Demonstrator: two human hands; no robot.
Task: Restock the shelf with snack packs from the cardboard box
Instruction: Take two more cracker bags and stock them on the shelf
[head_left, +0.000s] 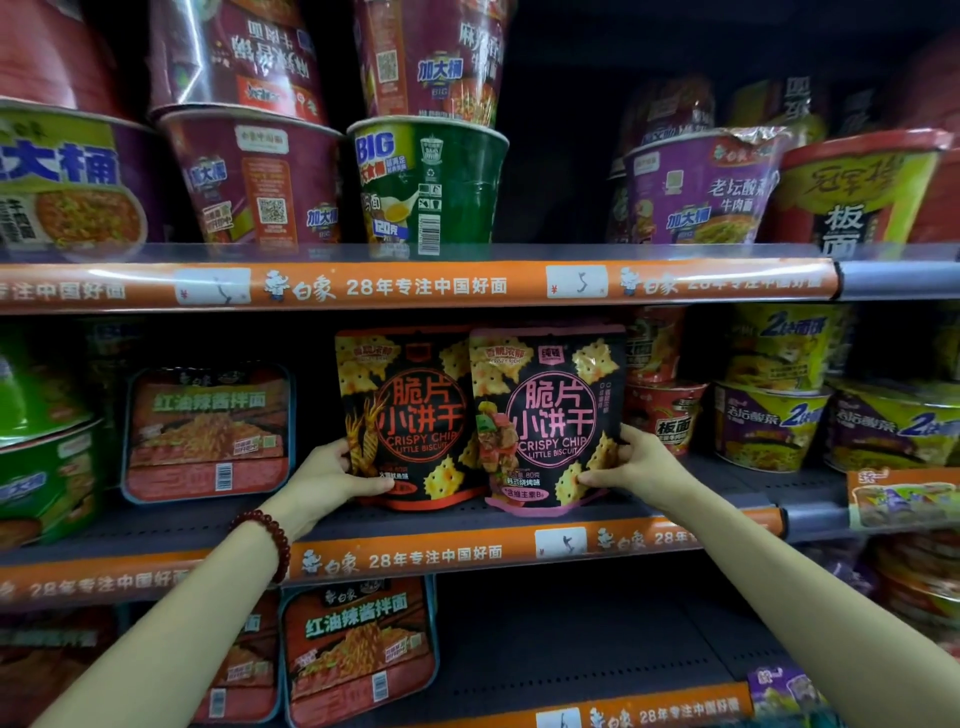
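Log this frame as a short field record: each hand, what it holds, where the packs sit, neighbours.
left hand: grip on orange-trim pack, lower left corner
right hand: grip on pink-trim pack, lower right corner
packs: upright, side by side, on middle shelf
left neighbour: noodle tray
right neighbour: red cup
cardboard box: not in view

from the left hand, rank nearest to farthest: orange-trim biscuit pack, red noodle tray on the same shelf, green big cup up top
1. Orange-trim biscuit pack: gripped by the left hand.
2. Red noodle tray: just left, same shelf.
3. Green cup: shelf above.
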